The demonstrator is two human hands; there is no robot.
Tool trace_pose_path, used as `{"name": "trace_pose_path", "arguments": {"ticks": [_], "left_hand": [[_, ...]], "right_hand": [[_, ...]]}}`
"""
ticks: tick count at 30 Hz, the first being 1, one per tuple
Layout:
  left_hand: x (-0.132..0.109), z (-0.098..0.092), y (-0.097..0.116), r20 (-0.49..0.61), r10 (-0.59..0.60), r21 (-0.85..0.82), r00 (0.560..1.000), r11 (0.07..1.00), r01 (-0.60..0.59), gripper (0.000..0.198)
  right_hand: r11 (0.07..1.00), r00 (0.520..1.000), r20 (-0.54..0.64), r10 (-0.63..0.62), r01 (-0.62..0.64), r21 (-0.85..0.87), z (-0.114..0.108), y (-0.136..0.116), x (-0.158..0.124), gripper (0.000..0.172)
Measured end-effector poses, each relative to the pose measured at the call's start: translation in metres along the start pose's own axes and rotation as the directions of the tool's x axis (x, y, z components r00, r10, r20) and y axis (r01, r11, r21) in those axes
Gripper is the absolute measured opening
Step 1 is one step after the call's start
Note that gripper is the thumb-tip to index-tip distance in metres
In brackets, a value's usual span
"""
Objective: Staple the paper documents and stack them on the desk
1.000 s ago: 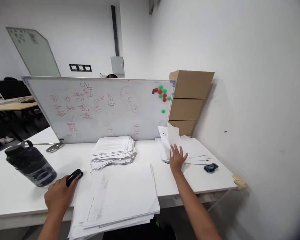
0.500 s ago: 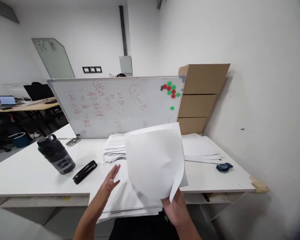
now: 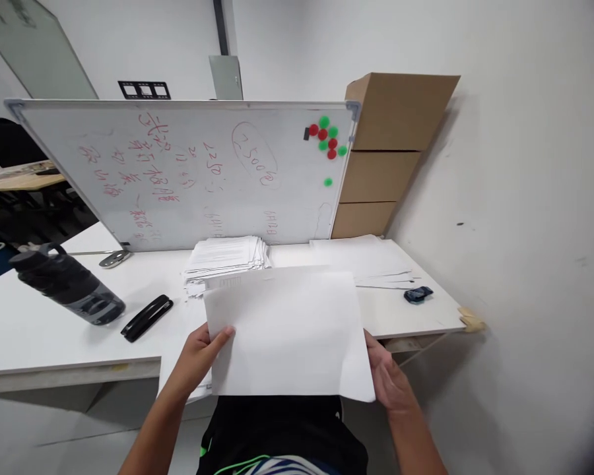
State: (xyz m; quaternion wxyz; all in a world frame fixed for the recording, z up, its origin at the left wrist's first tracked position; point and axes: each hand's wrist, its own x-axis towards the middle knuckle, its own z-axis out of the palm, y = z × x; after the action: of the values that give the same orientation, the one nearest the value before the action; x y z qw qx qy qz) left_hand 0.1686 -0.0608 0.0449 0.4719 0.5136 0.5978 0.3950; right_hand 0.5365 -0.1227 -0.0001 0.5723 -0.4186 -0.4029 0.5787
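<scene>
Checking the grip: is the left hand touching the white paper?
Touching: the head view shows the left hand, thumb lying on the white paper.

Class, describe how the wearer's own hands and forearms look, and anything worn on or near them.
The left hand and right hand are ungloved. No sleeve, watch or bracelet shows on the forearms; rings can't be ruled out, as most fingers are hidden. Between them show black clothing and blue-and-white striped cloth.
</scene>
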Motion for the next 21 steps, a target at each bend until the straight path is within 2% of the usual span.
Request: {"name": "trace_pose_path", "arguments": {"ticks": [2, 4, 5, 7, 9, 10, 14, 17, 21], "left_hand": [[0.002, -0.003, 0.005, -0.032, 0.034, 0.027, 0.999, 0.999, -0.033, 0.052], [0.003, -0.006, 0.007, -0.118, 0.096, 0.057, 0.988, 0.994, -0.090, 0.053], [0.003, -0.008, 0.007, -0.188, 0.141, 0.081, 0.972, 0.988, -0.128, 0.053], [0.003, -0.010, 0.003, -0.345, 0.232, 0.135, 0.909, 0.971, -0.197, 0.054], [0.005, -0.009, -0.002, -0.425, 0.274, 0.163, 0.863, 0.961, -0.225, 0.057], [0.006, -0.007, -0.005, -0.423, 0.269, 0.165, 0.865, 0.962, -0.218, 0.058], [0.016, 0.003, -0.013, -0.352, 0.166, 0.107, 0.921, 0.985, -0.137, 0.060], [0.023, 0.004, -0.016, -0.346, 0.135, 0.024, 0.929, 0.991, -0.135, 0.060], [0.027, 0.001, -0.017, -0.342, 0.099, -0.034, 0.935, 0.993, -0.117, 0.056]], "right_hand": [[0.997, 1.000, 0.018, -0.015, 0.017, -0.070, 0.006, -0.017, 0.010, 0.077], [0.984, 0.998, -0.014, -0.056, 0.053, -0.172, 0.017, -0.033, 0.023, 0.057], [0.969, 0.994, -0.029, -0.110, 0.101, -0.225, 0.024, -0.039, 0.030, 0.049], [0.943, 0.978, -0.051, -0.201, 0.179, -0.281, 0.036, -0.044, 0.042, 0.046], [0.947, 0.976, -0.088, -0.197, 0.166, -0.274, 0.046, -0.038, 0.053, 0.048], [0.957, 0.980, -0.112, -0.164, 0.131, -0.258, 0.051, -0.032, 0.058, 0.050], [0.968, 0.988, -0.150, -0.043, 0.004, -0.252, 0.067, 0.001, 0.073, 0.053], [0.957, 0.991, -0.130, -0.041, 0.001, -0.290, 0.078, 0.015, 0.078, 0.051], [0.945, 0.984, -0.177, -0.018, -0.042, -0.326, 0.086, 0.020, 0.078, 0.049]]}}
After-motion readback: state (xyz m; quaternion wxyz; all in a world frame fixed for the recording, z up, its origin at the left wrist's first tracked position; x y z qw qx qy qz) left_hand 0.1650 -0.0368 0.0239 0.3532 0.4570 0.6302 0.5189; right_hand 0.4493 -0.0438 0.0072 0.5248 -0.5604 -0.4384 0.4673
